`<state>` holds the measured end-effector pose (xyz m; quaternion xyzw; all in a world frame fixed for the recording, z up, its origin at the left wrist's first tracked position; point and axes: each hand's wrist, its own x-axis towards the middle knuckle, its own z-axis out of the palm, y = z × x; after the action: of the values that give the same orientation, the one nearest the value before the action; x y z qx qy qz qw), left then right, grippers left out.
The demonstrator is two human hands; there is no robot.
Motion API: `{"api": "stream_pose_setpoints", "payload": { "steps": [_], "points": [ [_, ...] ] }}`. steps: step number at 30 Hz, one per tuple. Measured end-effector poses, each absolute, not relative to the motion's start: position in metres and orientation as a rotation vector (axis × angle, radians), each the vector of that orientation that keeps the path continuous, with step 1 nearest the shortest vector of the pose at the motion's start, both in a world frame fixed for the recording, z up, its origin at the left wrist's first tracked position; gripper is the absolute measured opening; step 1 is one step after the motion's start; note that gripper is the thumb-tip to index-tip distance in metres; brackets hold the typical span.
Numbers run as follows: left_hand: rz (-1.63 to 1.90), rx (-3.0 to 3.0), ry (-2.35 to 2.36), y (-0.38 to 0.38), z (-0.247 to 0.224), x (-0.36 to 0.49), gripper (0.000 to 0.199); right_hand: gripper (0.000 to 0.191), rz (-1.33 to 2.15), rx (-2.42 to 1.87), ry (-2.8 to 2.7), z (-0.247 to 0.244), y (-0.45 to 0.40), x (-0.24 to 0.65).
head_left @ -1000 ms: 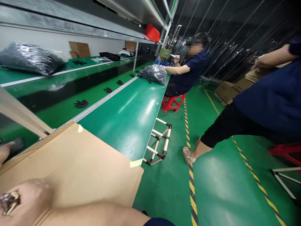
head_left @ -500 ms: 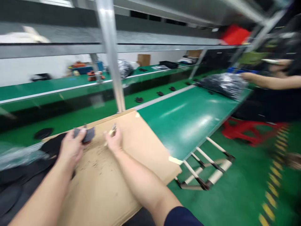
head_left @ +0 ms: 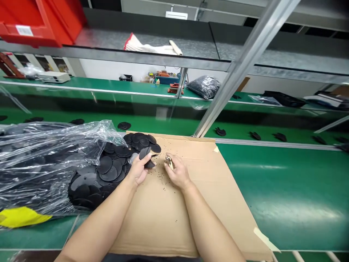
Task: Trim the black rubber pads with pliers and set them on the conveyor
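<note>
My left hand [head_left: 139,168] pinches a black rubber disc [head_left: 144,153] at the edge of a heap of similar black discs [head_left: 109,171]. A second dark piece [head_left: 149,164] sits just below its fingertips. My right hand [head_left: 177,171] is shut on a small metal-tipped tool [head_left: 169,162], close to the left hand. Both hands rest over a flat cardboard sheet [head_left: 166,214] scattered with black crumbs [head_left: 160,175]. A transparent plastic bag [head_left: 46,153] full of black pieces lies open against the heap.
A green conveyor belt [head_left: 275,189] runs to the right of the cardboard, and black parts [head_left: 255,135] lie on a belt beyond. An aluminium post [head_left: 240,69] rises ahead. Above are shelves holding a red bin [head_left: 35,22] and white gloves [head_left: 149,45].
My view has swung left, away from the seated co-worker, bringing the disc heap and bag into sight. Both hands have come closer together, with the left still holding a disc and the right the tool.
</note>
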<state>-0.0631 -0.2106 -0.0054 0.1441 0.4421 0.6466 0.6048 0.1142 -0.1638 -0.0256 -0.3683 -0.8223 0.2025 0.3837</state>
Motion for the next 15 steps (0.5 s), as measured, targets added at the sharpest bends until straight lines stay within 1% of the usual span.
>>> {"api": "stream_pose_setpoints", "payload": {
  "steps": [4, 15],
  "points": [
    [1.429, 0.361, 0.982, -0.2111, -0.0105, -0.0630, 0.047, 0.035, 0.381, -0.878, -2.209, -0.0224, -0.1659, 0.1109],
    [1.405, 0.204, 0.937, -0.2106, -0.0164, -0.0610, 0.043, 0.032, 0.282, -0.884, -2.303, -0.0215, -0.1685, 0.1094]
  ]
}}
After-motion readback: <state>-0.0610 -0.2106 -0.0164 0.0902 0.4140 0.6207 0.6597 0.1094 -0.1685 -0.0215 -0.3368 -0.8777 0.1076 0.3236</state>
